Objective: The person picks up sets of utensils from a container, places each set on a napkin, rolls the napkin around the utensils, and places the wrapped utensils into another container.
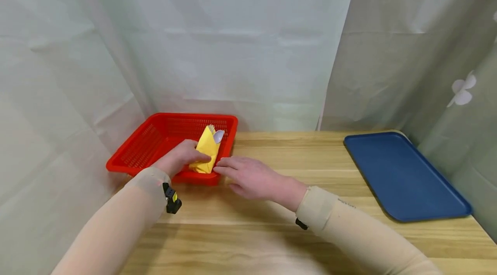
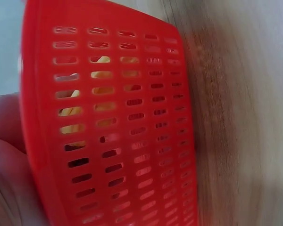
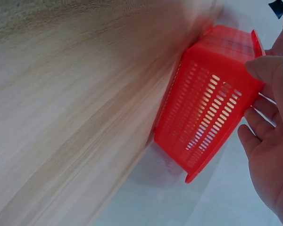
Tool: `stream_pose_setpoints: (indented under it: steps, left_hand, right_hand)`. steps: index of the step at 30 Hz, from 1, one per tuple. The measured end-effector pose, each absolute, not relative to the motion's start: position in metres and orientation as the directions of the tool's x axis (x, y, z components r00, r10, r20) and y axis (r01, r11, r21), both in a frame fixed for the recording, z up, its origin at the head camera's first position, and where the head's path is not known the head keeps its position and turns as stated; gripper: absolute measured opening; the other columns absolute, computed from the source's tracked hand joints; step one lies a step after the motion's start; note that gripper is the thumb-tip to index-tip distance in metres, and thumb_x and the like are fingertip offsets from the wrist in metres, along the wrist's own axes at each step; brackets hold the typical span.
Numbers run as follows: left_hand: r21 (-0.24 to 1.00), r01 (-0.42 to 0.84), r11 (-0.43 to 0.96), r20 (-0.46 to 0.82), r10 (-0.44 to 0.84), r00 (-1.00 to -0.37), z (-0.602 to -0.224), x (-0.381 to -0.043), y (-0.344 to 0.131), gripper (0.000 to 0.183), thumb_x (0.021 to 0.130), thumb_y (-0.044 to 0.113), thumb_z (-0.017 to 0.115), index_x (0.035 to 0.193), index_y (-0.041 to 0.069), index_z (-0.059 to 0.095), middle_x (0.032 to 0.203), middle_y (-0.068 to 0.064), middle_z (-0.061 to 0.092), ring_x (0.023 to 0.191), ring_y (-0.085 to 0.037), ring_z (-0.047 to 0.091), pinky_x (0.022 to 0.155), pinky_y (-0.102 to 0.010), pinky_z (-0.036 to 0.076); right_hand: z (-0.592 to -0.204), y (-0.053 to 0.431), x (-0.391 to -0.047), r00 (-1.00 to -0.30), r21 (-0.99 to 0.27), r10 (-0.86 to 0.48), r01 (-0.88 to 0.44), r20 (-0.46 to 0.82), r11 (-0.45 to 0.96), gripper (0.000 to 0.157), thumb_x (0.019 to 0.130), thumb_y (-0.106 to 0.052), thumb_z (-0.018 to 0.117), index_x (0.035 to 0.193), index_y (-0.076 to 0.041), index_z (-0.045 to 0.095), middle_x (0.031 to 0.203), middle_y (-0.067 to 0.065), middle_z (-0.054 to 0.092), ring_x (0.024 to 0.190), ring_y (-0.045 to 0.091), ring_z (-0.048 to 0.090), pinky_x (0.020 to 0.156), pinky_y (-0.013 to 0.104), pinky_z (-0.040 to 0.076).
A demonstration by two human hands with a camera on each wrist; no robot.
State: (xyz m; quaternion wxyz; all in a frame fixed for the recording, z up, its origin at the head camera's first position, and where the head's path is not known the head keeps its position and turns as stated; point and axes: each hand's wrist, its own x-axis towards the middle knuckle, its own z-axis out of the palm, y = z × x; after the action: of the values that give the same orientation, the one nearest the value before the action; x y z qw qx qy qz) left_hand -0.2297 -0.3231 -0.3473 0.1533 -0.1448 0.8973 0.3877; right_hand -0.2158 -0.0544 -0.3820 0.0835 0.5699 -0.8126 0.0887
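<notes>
A folded yellow napkin [image 1: 208,142] leans inside the red plastic basket [image 1: 186,125], at its right end. The bowl of a spoon [image 1: 219,136] and the tines of a fork [image 1: 211,128] stick out of its top. My left hand [image 1: 180,154] reaches over the front rim and holds the napkin, thumb across its face. In the left wrist view, the basket wall [image 2: 42,117] hides most of the napkin. At the basket's front right corner rests my right hand [image 1: 254,178], fingers extended against the rim, seen too in the right wrist view [image 3: 276,146].
A blue tray [image 1: 404,176] lies at the right of the wooden table [image 1: 287,150]. White sheeting [image 1: 240,51] hangs behind and at the left, close to the basket.
</notes>
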Motion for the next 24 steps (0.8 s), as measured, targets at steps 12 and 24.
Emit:
stream_pose_setpoints:
  steps: [12, 24]
  left_hand:
    - [0.591, -0.44, 0.676, -0.465, -0.161, -0.871, -0.359, -0.226, -0.322, 0.063, 0.092, 0.031, 0.089, 0.138, 0.001, 0.057, 0.125, -0.018, 0.066, 0.112, -0.035, 0.061, 0.107, -0.05, 0.055]
    - [0.574, -0.489, 0.657, -0.503, -0.188, -0.844, -0.364, -0.229, -0.324, 0.061, 0.094, 0.028, 0.088, 0.14, 0.002, 0.057, 0.127, -0.019, 0.065, 0.115, -0.036, 0.059, 0.11, -0.052, 0.052]
  right_hand:
    - [-0.386, -0.056, -0.209, -0.323, -0.03, -0.913, -0.945, 0.248, 0.326, 0.058, 0.104, -0.025, 0.078, 0.158, -0.014, 0.06, 0.157, 0.002, 0.059, 0.145, 0.019, 0.055, 0.123, 0.032, 0.044]
    - [-0.385, -0.056, -0.207, -0.321, -0.033, -0.911, -0.946, 0.258, 0.323, 0.058, 0.104, -0.025, 0.079, 0.158, -0.014, 0.06, 0.156, 0.002, 0.06, 0.145, 0.019, 0.056, 0.123, 0.033, 0.044]
